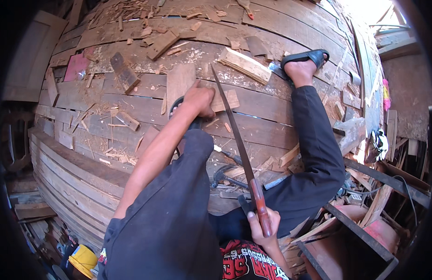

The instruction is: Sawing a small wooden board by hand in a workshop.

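My left hand [200,99] is down by the floor beside my left sandal [176,105], its fingers bent over the end of a short piece of wood [227,100]. The hand hides that end, and its index finger reaches onto a flat board [181,77]. Close to my lap, my right hand [266,225] is closed round the reddish-brown handle of a long narrow-bladed tool [239,137]. The dark blade slants up and away to a thin tip, right of the left hand. Whether its edge has teeth cannot be made out.
A claw hammer [220,176] lies between my legs. Split wood [244,65], a dark block [125,72] and several chips are scattered over the plank floor [267,133]. Stacked boards [76,172] flank my left side; a metal frame [365,238] stands right. A brush [245,7] lies far off.
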Available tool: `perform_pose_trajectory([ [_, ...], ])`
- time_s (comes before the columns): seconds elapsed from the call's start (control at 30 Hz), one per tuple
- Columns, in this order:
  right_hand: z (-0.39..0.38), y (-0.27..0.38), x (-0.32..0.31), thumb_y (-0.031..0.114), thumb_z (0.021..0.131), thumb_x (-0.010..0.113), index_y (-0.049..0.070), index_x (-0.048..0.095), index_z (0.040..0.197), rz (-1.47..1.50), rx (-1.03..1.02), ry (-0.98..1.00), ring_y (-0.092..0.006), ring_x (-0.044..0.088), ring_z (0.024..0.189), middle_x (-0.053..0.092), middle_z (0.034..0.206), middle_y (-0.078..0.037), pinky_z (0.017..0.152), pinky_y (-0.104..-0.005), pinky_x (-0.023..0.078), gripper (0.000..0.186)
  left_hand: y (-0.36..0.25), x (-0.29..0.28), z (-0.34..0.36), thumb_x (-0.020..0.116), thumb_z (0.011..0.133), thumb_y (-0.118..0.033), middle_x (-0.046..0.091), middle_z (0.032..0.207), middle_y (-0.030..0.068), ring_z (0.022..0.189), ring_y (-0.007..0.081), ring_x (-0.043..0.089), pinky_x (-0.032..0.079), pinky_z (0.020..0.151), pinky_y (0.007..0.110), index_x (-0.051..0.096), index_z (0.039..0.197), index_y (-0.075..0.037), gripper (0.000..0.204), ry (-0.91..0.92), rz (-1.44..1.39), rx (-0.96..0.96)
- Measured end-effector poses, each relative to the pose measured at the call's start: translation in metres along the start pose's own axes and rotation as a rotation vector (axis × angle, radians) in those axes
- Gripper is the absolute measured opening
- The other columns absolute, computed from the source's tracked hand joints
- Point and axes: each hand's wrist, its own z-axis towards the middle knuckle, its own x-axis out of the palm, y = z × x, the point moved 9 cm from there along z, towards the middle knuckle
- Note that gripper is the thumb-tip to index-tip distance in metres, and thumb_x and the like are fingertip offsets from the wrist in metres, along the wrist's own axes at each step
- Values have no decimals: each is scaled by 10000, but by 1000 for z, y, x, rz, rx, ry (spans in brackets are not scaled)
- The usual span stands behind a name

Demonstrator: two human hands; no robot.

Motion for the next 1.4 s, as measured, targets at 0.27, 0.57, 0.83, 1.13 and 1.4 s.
perform_pose_trajectory([
  [0.27,36,-16,33,76,901,719,13,548,743,32,-61,86,-80,423,511,442,552,-40,489,-316,362,240,38,16,-24,871,583,-474,764,950,183,1014,328,735,301,1250,485,664,1129,-21,739,11,15,-61],
  [0.57,56,-16,6,84,914,721,30,517,713,-2,23,-101,-68,405,514,445,547,-7,483,-311,343,292,-37,8,35,873,579,-465,766,971,191,1045,349,724,308,1242,489,669,1152,-20,754,-54,-10,121],
  [0.83,28,-11,10,72,915,712,32,507,710,70,-45,22,-54,402,546,437,564,2,499,-296,335,292,-1,6,3,877,576,-464,766,993,196,1050,342,726,322,1234,488,669,1146,-16,754,19,-4,23],
  [1.13,-6,-16,12,44,866,722,27,527,701,-1,-44,62,-115,455,452,436,522,-46,478,-319,377,255,21,3,-17,884,577,-459,766,1023,186,1067,343,720,306,1247,462,664,1151,-25,753,8,-17,-42],
  [1.4,50,-13,7,66,908,732,33,526,711,17,-18,-51,-94,456,494,467,548,-35,488,-318,378,287,-16,7,19,878,598,-467,761,1049,193,1116,332,702,304,1248,467,671,1147,-32,730,15,-40,36],
])
